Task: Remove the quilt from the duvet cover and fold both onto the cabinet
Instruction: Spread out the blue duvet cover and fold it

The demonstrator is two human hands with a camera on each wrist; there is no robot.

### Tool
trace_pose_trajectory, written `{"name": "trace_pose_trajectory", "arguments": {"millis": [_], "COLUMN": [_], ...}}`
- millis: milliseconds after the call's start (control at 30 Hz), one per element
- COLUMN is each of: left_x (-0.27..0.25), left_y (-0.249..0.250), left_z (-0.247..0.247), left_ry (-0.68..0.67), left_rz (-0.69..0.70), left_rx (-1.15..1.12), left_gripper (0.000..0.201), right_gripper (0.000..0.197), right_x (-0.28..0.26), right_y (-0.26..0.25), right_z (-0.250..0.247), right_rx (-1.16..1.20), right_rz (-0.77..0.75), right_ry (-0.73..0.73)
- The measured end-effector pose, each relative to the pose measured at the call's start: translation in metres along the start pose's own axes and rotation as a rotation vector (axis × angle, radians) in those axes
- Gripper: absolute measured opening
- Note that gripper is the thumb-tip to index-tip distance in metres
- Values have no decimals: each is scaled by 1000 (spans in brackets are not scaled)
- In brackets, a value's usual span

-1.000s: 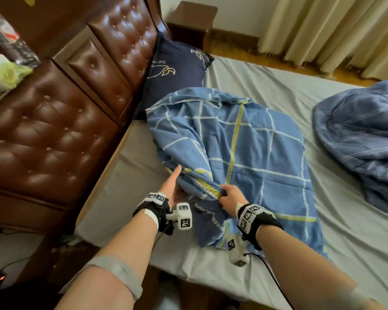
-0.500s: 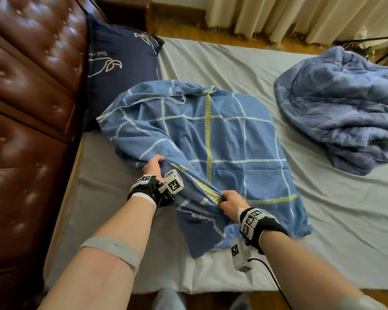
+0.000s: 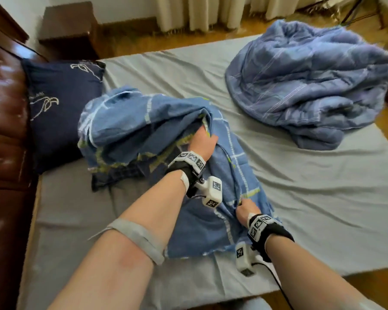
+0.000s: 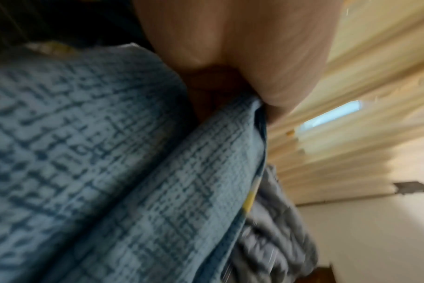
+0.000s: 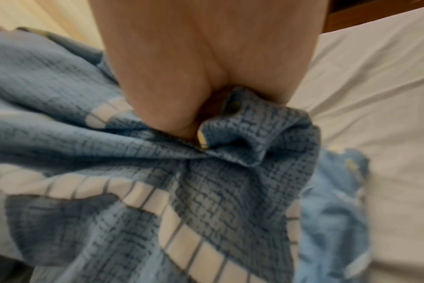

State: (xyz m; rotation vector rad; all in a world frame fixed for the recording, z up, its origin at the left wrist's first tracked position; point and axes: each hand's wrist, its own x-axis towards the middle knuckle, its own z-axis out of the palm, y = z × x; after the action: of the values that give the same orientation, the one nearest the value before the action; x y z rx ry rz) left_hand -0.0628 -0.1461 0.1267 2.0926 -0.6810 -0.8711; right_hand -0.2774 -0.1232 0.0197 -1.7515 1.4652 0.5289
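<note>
The blue checked duvet cover (image 3: 143, 124) lies bunched on the grey bed sheet (image 3: 300, 198), its left part lifted into a heap. My left hand (image 3: 203, 142) grips a raised fold of it near the middle, fingers curled into the cloth (image 4: 133, 172). My right hand (image 3: 244, 208) pinches the cover's near edge, close to the bed's front; the right wrist view shows the cover (image 5: 206, 181) bunched in the fist. The blue quilt (image 3: 305, 81) lies crumpled by itself at the bed's far right.
A dark navy pillow (image 3: 58, 104) leans at the left by the brown padded headboard (image 3: 5, 130). A dark wooden nightstand (image 3: 70, 27) stands in the far corner. Cream curtains (image 3: 222, 10) hang behind the bed, with wooden floor around it.
My left hand has carried its fold of the cover rightward and up over the middle, heaping the left part. The right hand still holds the near edge. The view swung right.
</note>
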Motion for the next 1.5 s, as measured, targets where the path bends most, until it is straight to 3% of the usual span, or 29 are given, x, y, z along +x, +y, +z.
{"name": "trace_pose_trajectory", "arguments": {"millis": [100, 167, 233, 300, 467, 533, 733, 833, 933, 1000, 1100, 1167, 1200, 1267, 1400, 1500], "left_x": [21, 22, 17, 11, -4, -9, -4, 14, 31, 49, 92, 123, 135, 149, 163, 171], "left_y": [-12, -34, -58, -85, -125, -130, -135, -147, -160, -175, -199, -222, -230, -241, -245, -245], "left_z": [110, 163, 189, 194, 128, 84, -37, -78, -112, -130, -152, -161, -165, -172, -206, -222], "left_ry": [-261, -452, -479, -380, -174, -33, 341, 456, 548, 557, 449, 373, 331, 178, -3, -28], "left_rz": [-54, -152, -225, -250, -459, -527, -725, -753, -788, -815, -812, -760, -709, -639, -502, -432], "left_rx": [73, -24, -40, 58, 8, -13, -280, -353, -276, -223, -166, -246, -304, -361, -11, 183], "left_gripper": [85, 103, 96, 79, 19, 16, 52, 106, 120, 133, 146, 152, 150, 123, 89, 91], "right_gripper": [30, 29, 35, 44, 54, 55, 63, 78, 96, 104, 116, 122, 123, 120, 103, 78], "right_x": [37, 57, 76, 89, 97, 95, 88, 89, 96, 104, 121, 131, 133, 135, 129, 133], "right_y": [87, 128, 149, 148, 86, 55, -45, -94, -140, -170, -216, -246, -261, -286, -320, -339], "right_z": [-24, -35, -38, -34, -19, -18, -25, -26, -21, -14, -3, 11, 21, 40, 71, 80], "right_rx": [33, 86, 99, 109, 145, 160, 151, 167, 53, -53, -201, -293, -353, -522, -797, -817], "right_rz": [146, 250, 310, 301, 115, 24, -215, -386, -526, -566, -563, -543, -533, -536, -466, -418], "right_ry": [34, 91, 138, 100, -84, -157, -209, -155, -46, 8, 120, 155, 155, 146, 128, 261]}}
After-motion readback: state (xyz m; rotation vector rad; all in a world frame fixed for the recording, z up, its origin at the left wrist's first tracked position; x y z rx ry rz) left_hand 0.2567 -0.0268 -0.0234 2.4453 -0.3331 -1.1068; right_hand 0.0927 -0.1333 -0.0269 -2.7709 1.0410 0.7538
